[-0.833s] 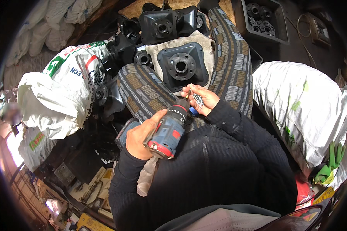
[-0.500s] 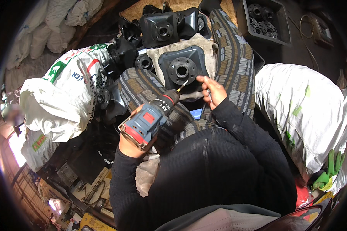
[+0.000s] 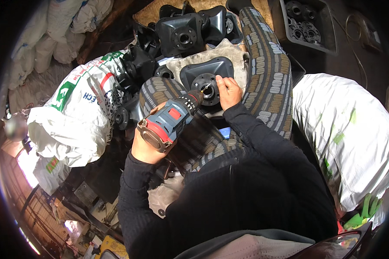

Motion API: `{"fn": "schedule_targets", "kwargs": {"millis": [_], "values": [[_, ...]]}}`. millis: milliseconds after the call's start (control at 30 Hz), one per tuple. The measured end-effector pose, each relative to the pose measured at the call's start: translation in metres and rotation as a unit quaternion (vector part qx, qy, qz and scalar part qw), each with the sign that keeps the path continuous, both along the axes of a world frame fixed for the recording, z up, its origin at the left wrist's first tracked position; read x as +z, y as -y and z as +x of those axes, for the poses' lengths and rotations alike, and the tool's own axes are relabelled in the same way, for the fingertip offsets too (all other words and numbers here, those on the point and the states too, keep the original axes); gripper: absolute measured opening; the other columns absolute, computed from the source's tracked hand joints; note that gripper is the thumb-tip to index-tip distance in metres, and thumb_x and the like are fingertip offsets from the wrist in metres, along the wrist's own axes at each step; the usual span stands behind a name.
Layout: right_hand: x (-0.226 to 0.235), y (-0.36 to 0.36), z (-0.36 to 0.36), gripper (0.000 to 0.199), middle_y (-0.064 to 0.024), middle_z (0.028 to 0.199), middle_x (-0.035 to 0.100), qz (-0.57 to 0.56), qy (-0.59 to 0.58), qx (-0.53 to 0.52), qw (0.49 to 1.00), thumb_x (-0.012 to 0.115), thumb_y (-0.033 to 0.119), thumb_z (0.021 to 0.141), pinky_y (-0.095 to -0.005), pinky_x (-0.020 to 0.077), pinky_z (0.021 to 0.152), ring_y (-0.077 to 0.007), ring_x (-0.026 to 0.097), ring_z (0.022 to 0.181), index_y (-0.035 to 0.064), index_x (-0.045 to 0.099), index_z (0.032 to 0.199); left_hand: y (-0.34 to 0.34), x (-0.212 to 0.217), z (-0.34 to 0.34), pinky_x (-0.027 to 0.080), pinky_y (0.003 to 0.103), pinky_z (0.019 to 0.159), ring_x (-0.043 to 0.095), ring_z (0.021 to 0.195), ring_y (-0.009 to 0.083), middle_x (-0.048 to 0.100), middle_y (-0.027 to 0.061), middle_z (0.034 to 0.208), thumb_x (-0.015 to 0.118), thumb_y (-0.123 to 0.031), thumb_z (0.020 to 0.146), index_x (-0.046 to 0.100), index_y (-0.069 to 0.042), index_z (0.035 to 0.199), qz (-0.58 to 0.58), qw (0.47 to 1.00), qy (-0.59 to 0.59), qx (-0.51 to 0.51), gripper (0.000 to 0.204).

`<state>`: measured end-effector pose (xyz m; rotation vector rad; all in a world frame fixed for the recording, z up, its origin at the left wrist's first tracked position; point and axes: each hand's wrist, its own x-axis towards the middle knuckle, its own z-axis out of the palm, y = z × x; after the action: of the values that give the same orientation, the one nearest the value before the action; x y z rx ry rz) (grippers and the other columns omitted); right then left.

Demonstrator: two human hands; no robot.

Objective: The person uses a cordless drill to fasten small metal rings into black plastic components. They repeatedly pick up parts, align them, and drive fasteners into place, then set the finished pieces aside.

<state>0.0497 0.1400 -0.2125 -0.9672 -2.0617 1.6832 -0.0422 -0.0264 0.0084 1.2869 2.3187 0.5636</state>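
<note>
Cordless drill [image 3: 170,123] gripped in left hand [image 3: 145,149]; right hand [image 3: 228,91] fingertips pinched on screw [image 3: 206,87] at black flanged part [image 3: 207,77], twelve o'clock. Risk: bit slipping off, likely jabbing fingertips.

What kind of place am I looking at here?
Probably a small workshop or assembly spot. The left hand holds a cordless drill against a black moulded part, similar parts fill a crate, and stuffed white sacks sit alongside.
</note>
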Motion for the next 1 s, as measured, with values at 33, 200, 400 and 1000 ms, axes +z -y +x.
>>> {"fn": "schedule_targets", "kwargs": {"millis": [33, 200, 400, 1000], "values": [[-0.001, 0.002, 0.001, 0.041, -0.0127, 0.063, 0.045, 0.0, 0.001, -0.01, 1.0, 0.059, 0.03, 0.093, -0.0375, 0.0381, 0.056, -0.0261, 0.045, 0.057, -0.0007, 0.051, 0.068, -0.003, 0.0, 0.0, 0.049, 0.038, 0.092, 0.062, 0.102, 0.032, 0.064, 0.0122, 0.107, 0.069, -0.005, 0.069, 0.063, -0.005, 0.108, -0.002, 1.0, 0.016, 0.021, 0.04], [-0.008, 0.013, 0.006, 0.039, -0.0131, 0.063, 0.046, 0.005, -0.021, -0.049, 0.999, 0.059, 0.025, 0.093, -0.0383, 0.0373, 0.055, -0.0285, 0.045, 0.055, -0.0004, 0.049, 0.066, -0.006, -0.008, -0.005, 0.049, 0.038, 0.092, 0.061, 0.103, 0.0318, 0.064, 0.0132, 0.109, 0.07, -0.005, 0.069, 0.061, -0.004, 0.112, -0.01, 0.999, 0.027, 0.032, 0.044], [-0.007, 0.004, 0.0, 0.039, -0.0093, 0.061, 0.038, -0.029, -0.037, -0.012, 0.999, 0.058, 0.023, 0.095, -0.0342, 0.035, 0.054, -0.019, 0.037, 0.057, -0.0019, 0.045, 0.067, -0.007, -0.014, -0.009, 0.048, 0.039, 0.092, 0.061, 0.102, 0.0323, 0.064, 0.0134, 0.109, 0.072, -0.006, 0.069, 0.06, -0.004, 0.113, -0.01, 0.994, 0.092, 0.058, 0.045], [-0.009, -0.007, -0.007, 0.028, -0.0105, 0.092, 0.068, -0.121, -0.045, 0.04, 0.991, 0.057, 0.024, 0.096, -0.027, 0.0467, 0.079, -0.016, 0.062, 0.087, -0.0008, 0.069, 0.103, -0.014, -0.01, -0.017, 0.049, 0.039, 0.087, 0.062, 0.098, 0.0322, 0.063, 0.0146, 0.107, 0.074, -0.005, 0.069, 0.058, -0.001, 0.115, -0.051, 0.986, 0.118, 0.104, 0.05]]}}
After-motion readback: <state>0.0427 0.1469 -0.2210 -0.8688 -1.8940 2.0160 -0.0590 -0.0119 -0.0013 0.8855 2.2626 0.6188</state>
